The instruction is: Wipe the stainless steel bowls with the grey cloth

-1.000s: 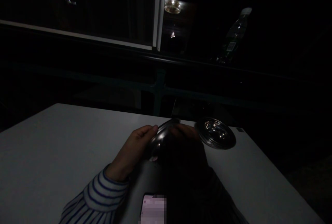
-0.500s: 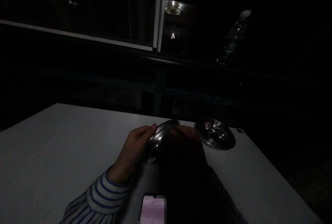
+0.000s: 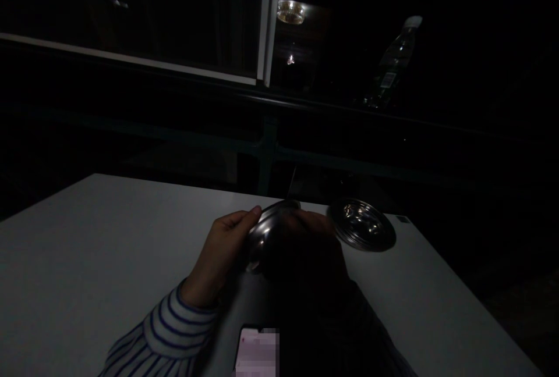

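A shiny metal bowl (image 3: 265, 238) is held tilted above the white table, its rounded outer side toward me. My left hand (image 3: 223, 247) grips its left rim, thumb lying along the edge. In deep shadow, my right hand (image 3: 315, 243) is closed at the bowl's right side; its fingers are dark and partly blurred. To the right of that hand, a stack of similar metal bowls (image 3: 364, 226) rests on the table. Below the held bowl lies a phone (image 3: 257, 351) with its screen lit.
The white table (image 3: 131, 237) ends just beyond the bowls, with a small dark label (image 3: 402, 219) at its far right corner. A plastic bottle (image 3: 395, 63) stands beyond the table, near a window frame (image 3: 267, 28). The surroundings are very dark.
The held bowl and both hands have shifted very slightly left. The stacked bowls and the phone stay where they were.
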Demonstrator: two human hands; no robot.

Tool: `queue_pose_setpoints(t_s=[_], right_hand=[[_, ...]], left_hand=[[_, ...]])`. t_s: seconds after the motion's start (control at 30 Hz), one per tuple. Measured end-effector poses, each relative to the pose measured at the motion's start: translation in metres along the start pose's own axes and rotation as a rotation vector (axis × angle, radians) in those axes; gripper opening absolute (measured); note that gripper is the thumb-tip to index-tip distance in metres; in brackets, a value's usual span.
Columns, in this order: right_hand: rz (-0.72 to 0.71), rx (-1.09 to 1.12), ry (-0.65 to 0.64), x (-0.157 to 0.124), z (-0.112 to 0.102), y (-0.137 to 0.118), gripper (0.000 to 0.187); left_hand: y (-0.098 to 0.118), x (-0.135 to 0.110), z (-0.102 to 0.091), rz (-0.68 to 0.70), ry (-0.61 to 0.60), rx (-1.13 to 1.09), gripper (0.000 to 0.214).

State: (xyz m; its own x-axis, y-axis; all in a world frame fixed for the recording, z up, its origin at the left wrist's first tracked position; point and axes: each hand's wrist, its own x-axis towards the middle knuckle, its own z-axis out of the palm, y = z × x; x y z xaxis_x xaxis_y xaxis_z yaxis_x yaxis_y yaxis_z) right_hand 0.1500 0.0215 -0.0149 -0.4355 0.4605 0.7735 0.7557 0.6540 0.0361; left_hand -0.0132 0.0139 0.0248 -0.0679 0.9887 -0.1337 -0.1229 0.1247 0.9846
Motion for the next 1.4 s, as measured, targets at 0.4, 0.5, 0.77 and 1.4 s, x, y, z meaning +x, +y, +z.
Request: queue_pose_setpoints(t_s=[0.4, 0.5, 0.77, 1.4], right_hand=[[0.012, -0.046, 0.032, 0.003, -0.008, 0.002, 0.029], [-0.032, -0.033, 0.002, 0.000, -0.002, -0.003, 0.033], [-0.056, -0.013, -0.005, -0.001, 0.006, -0.008, 0.036], [0.058, -0.039, -0.033, 0.003, -0.005, 0.005, 0.028]], left_hand=[[0.000, 0.001, -0.002, 0.008, 0.005, 0.007, 0.034], [0.000, 0.001, -0.002, 0.011, 0.012, 0.021, 0.034], [-0.007, 0.008, -0.006, 0.044, -0.025, 0.074, 0.042], [-0.006, 0.007, -0.005, -0.032, -0.225, 0.025, 0.031]])
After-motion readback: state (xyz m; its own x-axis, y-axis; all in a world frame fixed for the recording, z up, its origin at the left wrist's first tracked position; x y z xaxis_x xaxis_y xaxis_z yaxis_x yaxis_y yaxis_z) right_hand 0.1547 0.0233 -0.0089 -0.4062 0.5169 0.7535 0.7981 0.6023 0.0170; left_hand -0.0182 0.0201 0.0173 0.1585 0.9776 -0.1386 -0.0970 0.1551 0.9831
